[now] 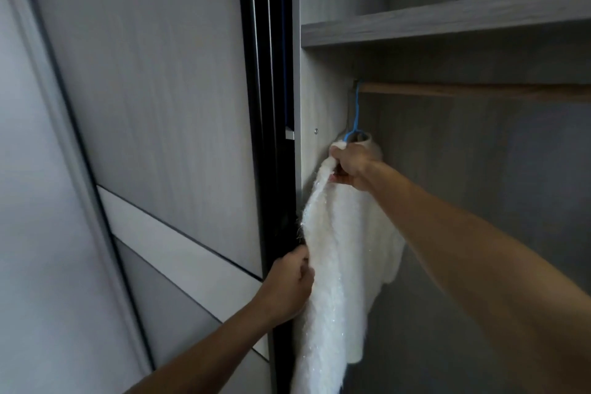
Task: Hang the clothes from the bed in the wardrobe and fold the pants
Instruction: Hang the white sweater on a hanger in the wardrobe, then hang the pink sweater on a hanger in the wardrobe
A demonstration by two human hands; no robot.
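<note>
My right hand [353,166] is closed on the shoulder of the white sweater [339,265], just below the neck, fingers curled round a bunch of the knit; my left hand [289,285] pinches the near edge of it lower down, thumb and fingers folded on the fluffy cloth. The sweater hangs from the blue hanger [357,112], whose hook looks to sit over the wooden rail [479,89] at its far left end, close against the side panel [319,89] of the wardrobe, under the shelf [447,22]; the sliding door [160,89] stands to my left.

I judge the thing to be light and very soft, with no stiffness of its own; it sags and folds wherever I let it. The long hairy pile gives my fingers plenty to catch, so it should not slip, but it may snag or shed if I tug hard, and a loose knit stretches under a pull. The thin hanger may tip if one shoulder drags; so the best hold is up at the shoulder seam, where the hanger carries the weight, while the lower hand only guides the edge straight.
</note>
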